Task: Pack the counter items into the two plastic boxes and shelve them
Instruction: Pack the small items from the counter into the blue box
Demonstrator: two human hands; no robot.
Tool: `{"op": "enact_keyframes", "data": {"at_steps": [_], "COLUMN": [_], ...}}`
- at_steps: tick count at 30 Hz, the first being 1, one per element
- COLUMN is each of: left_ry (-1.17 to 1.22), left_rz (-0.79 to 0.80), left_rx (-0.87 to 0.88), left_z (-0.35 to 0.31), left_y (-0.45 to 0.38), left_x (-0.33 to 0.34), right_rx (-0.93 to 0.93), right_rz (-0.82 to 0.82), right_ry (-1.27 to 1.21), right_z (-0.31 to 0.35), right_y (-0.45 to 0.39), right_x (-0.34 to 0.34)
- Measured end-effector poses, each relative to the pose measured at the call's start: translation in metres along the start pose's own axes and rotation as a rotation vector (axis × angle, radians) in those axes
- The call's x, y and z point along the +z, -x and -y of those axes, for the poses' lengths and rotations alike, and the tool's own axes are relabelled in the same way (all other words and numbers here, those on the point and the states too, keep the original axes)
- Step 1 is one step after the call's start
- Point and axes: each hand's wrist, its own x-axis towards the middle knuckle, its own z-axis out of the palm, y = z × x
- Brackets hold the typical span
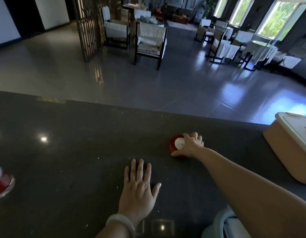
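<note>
Bracelet (pixel 121 224): a pale band was worn on the left wrist, at the bottom edge.
Light box (pixel 215 225): only a corner was shown, bottom right, cut off by the frame and partly hidden under the right forearm; something red and white lay inside, too little seen to be named.
Left hand (pixel 139 188): it was laid flat on the dark counter (pixel 71 143), fingers straight and slightly spread, nothing held.
Red-and-white item (pixel 1 182): it was cut off by the left edge and blurred, so it could not be identified.
Right hand (pixel 191 145): it was reached forward, thumb and curled fingers closed round the red tub (pixel 174 145); the fingertips were hidden behind it.
Red tub: it stood on the counter, mid-right, its white top partly covered by the hand.
Pink box (pixel 286 148): lidded, it stood at the right of the counter, well apart from the tub, and was cut off by the frame.
Chairs (pixel 148 42): they were seen dimly beyond the counter.
</note>
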Motion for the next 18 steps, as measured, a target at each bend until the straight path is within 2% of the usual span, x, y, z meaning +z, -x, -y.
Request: {"op": "enact_keyframes", "data": {"at_steps": [3, 9, 13, 15, 18], "left_ry": [0.011, 0.002, 0.072, 0.131, 0.334], "left_rz": [0.011, -0.011, 0.028, 0.103, 0.181], "left_rx": [0.000, -0.014, -0.010, -0.013, -0.028], "left_z": [-0.001, 0.000, 0.005, 0.008, -0.002], "left_y": [0.001, 0.001, -0.003, -0.004, 0.007], "left_x": [-0.002, 0.003, 0.002, -0.007, -0.036], "right_rx": [-0.039, -0.219, -0.215, -0.208, -0.210], "right_rz": [0.090, -0.157, -0.217, -0.238, -0.259], "right_ry": [-0.030, -0.108, -0.232, -0.275, -0.312], "right_z": [0.002, 0.015, 0.005, -0.005, -0.025], "right_y": [0.039, 0.113, 0.156, 0.181, 0.217], "right_x": [0.004, -0.006, -0.031, -0.037, -0.035]}}
